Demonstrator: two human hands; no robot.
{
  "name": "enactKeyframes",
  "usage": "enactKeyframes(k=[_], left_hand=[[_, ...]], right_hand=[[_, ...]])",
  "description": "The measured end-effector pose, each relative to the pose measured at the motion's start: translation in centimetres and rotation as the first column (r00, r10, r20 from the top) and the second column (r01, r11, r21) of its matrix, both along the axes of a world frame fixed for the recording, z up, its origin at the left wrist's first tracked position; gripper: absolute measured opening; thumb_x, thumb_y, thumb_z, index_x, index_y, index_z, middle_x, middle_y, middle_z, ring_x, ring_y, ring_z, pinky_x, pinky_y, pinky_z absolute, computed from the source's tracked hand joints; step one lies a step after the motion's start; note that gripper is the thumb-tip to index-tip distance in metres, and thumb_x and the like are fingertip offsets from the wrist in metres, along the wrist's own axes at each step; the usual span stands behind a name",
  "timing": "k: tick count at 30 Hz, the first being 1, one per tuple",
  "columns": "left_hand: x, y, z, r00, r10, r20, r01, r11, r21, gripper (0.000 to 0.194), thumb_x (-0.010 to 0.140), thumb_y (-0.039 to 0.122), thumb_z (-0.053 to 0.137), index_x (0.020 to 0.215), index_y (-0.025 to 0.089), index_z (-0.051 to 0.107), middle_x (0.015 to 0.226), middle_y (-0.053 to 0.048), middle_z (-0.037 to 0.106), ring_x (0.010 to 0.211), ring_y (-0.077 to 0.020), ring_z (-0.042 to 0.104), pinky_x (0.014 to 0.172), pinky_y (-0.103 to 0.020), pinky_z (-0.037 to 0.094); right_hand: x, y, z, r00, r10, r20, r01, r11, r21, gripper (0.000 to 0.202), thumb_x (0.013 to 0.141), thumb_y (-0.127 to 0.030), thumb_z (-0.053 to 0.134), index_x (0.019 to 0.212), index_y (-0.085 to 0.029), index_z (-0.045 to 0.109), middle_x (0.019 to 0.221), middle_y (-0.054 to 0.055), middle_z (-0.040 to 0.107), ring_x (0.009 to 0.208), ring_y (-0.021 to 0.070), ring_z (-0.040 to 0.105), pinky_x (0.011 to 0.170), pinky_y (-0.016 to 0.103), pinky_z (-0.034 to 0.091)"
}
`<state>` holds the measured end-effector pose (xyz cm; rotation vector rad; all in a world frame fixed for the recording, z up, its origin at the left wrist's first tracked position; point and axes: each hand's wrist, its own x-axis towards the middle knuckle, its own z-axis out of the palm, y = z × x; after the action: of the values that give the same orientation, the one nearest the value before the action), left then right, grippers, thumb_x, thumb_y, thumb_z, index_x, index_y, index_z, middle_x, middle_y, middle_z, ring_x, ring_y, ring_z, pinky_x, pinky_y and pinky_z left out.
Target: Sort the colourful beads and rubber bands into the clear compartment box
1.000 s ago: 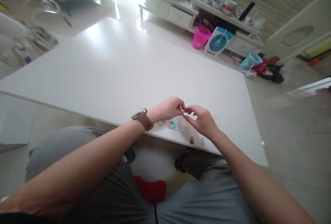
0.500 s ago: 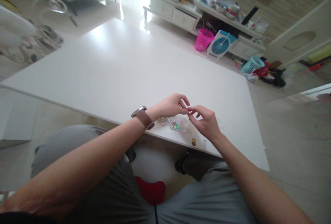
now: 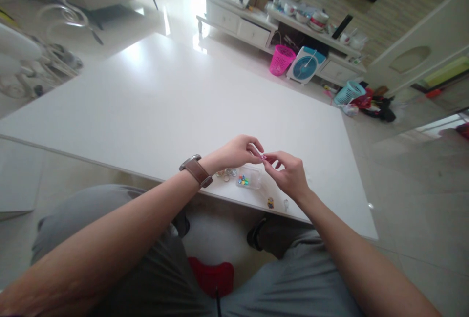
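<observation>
My left hand (image 3: 242,151), with a brown-strapped watch (image 3: 197,170) on its wrist, pinches a small pink piece (image 3: 263,157) between thumb and finger. My right hand (image 3: 289,170) grips the same piece from the other side, so the fingertips of both hands meet around it. Its exact kind is too small to make out. Just below the hands, a clear plastic box (image 3: 254,179) holds several small coloured pieces (image 3: 243,180). Several shiny rings (image 3: 227,174) lie left of the box, partly behind my left wrist. A yellow and blue cartoon figure (image 3: 270,202) lies near the table edge beside a small clear piece (image 3: 286,204).
The white table (image 3: 183,107) stretches ahead, its near edge just in front of my knees. A red stool (image 3: 212,278) shows between my legs. Beyond the table stand a pink basket (image 3: 282,60), a blue and white fan (image 3: 305,65) and a light blue basket (image 3: 349,92).
The pink piece between my fingertips shows more now. Both hands keep their pinch with only slight finger movement. The whole view has shifted a little.
</observation>
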<state>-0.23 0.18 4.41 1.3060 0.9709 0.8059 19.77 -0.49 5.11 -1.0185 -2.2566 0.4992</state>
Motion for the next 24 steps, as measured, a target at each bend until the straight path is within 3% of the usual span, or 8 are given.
enactKeyframes(k=[8,24], left_hand=[[0.4,-0.12,0.5,0.998,0.052,0.034,-0.053,0.997,0.05,0.016,0.074,0.009,0.069,0.088,0.011,0.065,0.076,-0.005,0.073,0.075,-0.0134,0.068,0.067,-0.023,0.051],[0.2,-0.05,0.55,0.998,0.028,-0.053,-0.021,0.989,0.144,0.024,0.072,0.009,0.066,0.096,0.013,0.068,0.087,-0.007,0.074,0.08,-0.0145,0.069,0.066,-0.023,0.053]], right_hand=[[0.09,0.31,0.16,0.996,-0.079,-0.051,0.078,0.997,-0.022,0.011,0.086,-0.021,0.064,0.09,-0.018,0.074,0.078,0.001,0.074,0.063,0.0117,0.063,0.059,0.023,0.052],[0.17,0.68,0.11,0.992,-0.123,-0.011,0.123,0.992,-0.036,0.019,0.09,-0.03,0.062,0.083,-0.018,0.074,0.077,0.002,0.075,0.056,0.0112,0.061,0.055,0.022,0.048]])
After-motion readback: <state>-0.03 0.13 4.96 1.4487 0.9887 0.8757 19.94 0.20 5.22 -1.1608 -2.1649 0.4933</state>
